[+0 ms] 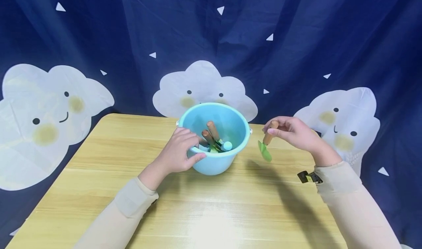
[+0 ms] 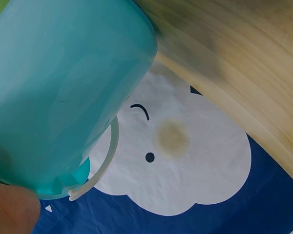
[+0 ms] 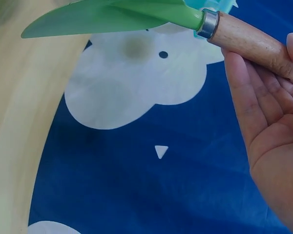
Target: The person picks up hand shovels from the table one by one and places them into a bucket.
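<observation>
A light blue bucket (image 1: 214, 164) stands on the wooden table, tilted slightly. My left hand (image 1: 179, 150) grips its near left rim, thumb outside and fingers over the edge. Inside the bucket lie wooden-handled tools (image 1: 213, 130) and a pale blue round-ended piece (image 1: 226, 146); their lower parts are partly hidden. To the right of the bucket, my right hand (image 1: 291, 131) pinches a small garden trowel (image 3: 254, 41) by its wooden handle. Its green blade (image 3: 107, 17) points down above the table, apart from the bucket. In the left wrist view the bucket's wall (image 2: 73, 92) fills the upper left.
The light wooden table (image 1: 211, 205) carries the bucket. Behind it hangs a dark blue curtain (image 1: 184, 29) with white clouds and small triangles. A white bucket handle (image 2: 107, 158) hangs at the bucket's side. A black strap (image 1: 310, 177) sits at the right wrist.
</observation>
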`<state>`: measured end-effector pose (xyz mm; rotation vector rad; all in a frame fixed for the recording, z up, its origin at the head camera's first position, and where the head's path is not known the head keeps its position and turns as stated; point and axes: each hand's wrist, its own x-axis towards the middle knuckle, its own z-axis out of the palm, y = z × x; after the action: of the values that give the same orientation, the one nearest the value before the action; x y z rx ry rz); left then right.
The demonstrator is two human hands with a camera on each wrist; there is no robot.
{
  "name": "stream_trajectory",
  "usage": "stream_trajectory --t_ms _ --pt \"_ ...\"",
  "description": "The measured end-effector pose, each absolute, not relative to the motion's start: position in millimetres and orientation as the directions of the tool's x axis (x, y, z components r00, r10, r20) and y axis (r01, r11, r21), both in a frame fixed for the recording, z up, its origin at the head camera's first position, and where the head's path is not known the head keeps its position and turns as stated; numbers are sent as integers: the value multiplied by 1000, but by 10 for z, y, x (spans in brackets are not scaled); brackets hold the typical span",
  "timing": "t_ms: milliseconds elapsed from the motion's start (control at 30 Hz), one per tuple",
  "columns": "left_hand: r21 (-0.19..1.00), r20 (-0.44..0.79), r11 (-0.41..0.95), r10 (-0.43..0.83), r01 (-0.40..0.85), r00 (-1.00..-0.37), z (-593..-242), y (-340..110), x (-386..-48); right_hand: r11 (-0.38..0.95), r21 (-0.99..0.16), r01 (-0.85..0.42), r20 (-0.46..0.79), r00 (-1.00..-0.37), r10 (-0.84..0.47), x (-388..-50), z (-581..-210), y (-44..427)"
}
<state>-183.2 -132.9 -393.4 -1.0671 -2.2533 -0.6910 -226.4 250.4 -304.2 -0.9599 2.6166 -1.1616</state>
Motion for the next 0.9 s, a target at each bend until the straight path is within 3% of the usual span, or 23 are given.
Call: stream_trajectory --t_ms 900 --pt "213 668 554 519 805 -533 -3926 -1323 -1824 445 -676 -588 247 -749 -614 -2167 -2405 2617"
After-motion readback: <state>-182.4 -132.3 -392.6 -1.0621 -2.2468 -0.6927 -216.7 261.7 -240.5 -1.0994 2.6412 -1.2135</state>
